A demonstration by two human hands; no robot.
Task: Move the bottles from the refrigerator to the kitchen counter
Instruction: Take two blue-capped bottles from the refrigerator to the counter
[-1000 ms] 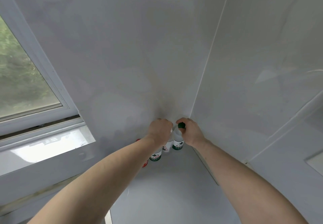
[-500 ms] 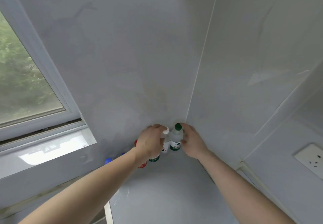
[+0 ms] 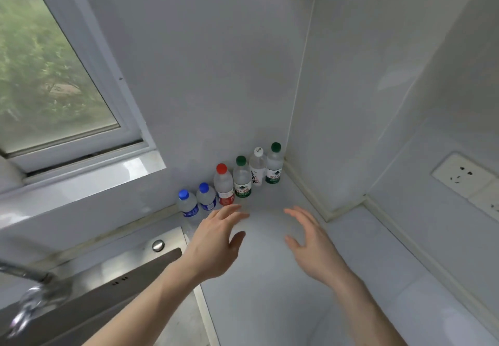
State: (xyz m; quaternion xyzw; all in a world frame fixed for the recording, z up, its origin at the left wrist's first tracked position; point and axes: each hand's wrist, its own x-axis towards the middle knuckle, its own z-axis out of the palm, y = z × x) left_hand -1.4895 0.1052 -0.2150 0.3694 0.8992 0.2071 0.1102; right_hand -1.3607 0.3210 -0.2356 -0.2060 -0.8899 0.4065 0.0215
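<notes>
Several small water bottles stand upright in a row along the back wall of the white counter (image 3: 270,278). From the left: two blue-capped bottles (image 3: 188,206) (image 3: 206,197), a red-capped bottle (image 3: 223,185), a green-capped bottle (image 3: 242,177), a white-capped bottle (image 3: 257,167) and a green-capped bottle in the corner (image 3: 274,164). My left hand (image 3: 216,240) hovers in front of the row, fingers spread, holding nothing. My right hand (image 3: 310,243) hovers beside it, also empty, palm turned inward.
A steel sink (image 3: 102,289) with a faucet (image 3: 29,291) lies at the lower left. A window (image 3: 46,81) is above it. A wall socket (image 3: 467,177) sits on the right wall. The refrigerator is out of view.
Both hands have let go of the bottles in the corner and drawn back toward me with fingers spread. The view has tilted down, showing the whole row and the sink.
</notes>
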